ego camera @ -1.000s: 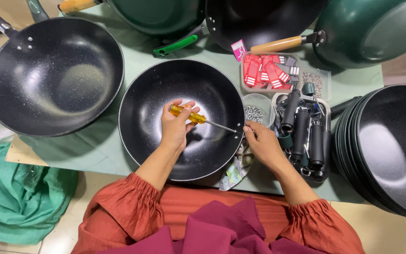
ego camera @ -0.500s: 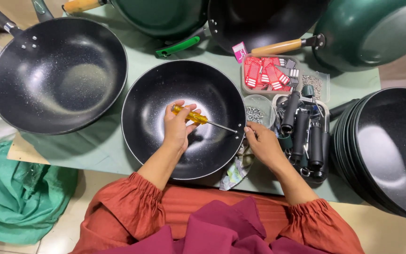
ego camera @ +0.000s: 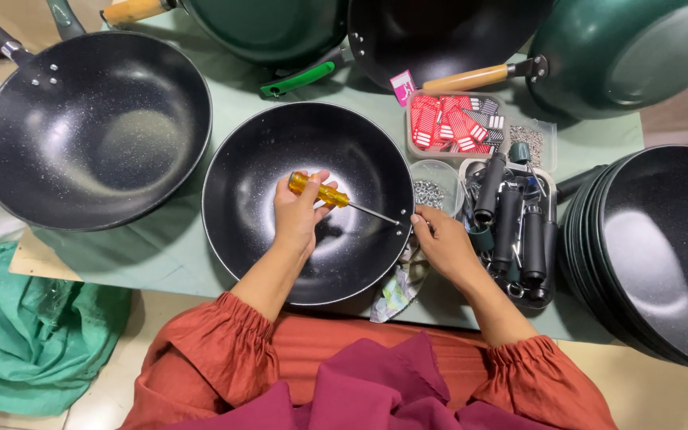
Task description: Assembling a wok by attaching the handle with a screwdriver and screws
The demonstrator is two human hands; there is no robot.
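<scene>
- A large black wok [ego camera: 93, 131] with a dark handle lies left on the pale green desk [ego camera: 169, 247].
- Green pans [ego camera: 623, 48] with wooden handles crowd the far edge.
- Nested black woks [ego camera: 654, 255] stack at right.
- A clear box of red packets [ego camera: 451, 123] sits behind a tray of black handles [ego camera: 511, 227].
- Green cloth [ego camera: 17, 334] lies on the floor.

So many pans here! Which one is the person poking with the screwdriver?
The handleless black pan in the middle. The left hand holds the screwdriver inside it.
</scene>
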